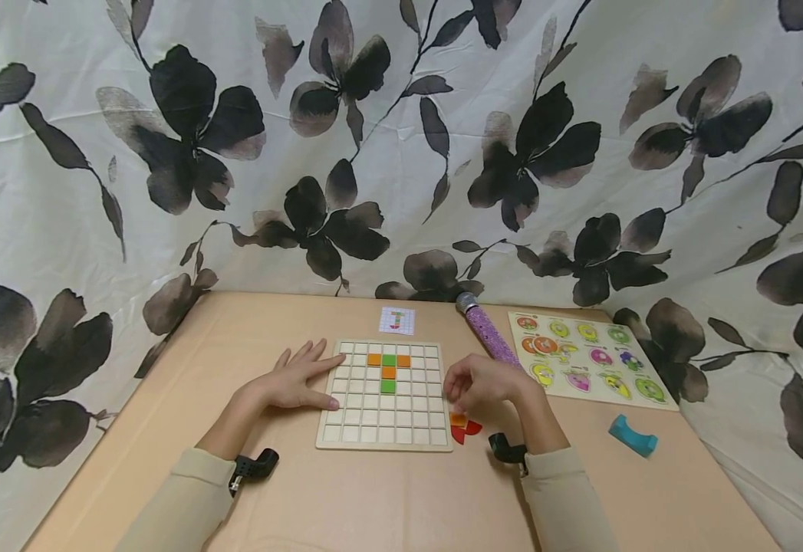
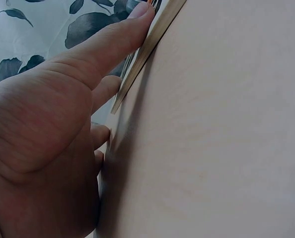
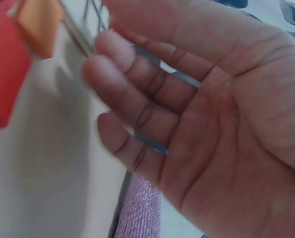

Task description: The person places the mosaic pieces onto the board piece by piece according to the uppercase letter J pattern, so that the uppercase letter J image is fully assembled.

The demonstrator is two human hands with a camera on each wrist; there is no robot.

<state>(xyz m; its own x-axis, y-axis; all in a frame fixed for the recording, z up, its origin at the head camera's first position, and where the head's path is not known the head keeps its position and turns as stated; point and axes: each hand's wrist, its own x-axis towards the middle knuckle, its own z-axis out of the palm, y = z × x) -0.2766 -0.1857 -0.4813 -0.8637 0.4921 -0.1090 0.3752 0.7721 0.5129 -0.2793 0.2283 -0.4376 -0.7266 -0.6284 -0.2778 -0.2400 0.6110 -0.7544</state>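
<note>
Left hand point(image 1: 292, 385) touches gridded board point(image 1: 380, 419), fingers point(image 1: 325, 365) spread; right hand point(image 1: 487, 381) curls fingers, hold unclear.

Purple microphone point(image 1: 488, 333) beside picture sheet point(image 1: 589, 360); teal piece point(image 1: 633, 437).

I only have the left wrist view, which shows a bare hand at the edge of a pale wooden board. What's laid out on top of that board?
Observer: Five orange and green square tiles form a T on the pale wooden board's white grid.
Operator: And the other hand, where is that?
Observer: The right hand is by the board's right edge, near some flat red and orange pieces; whether it holds one, I can't tell.
Operator: Any pattern card around?
Observer: Yes, a small white gridded card with a coloured figure lies on the table, beyond the board's far edge.
</note>
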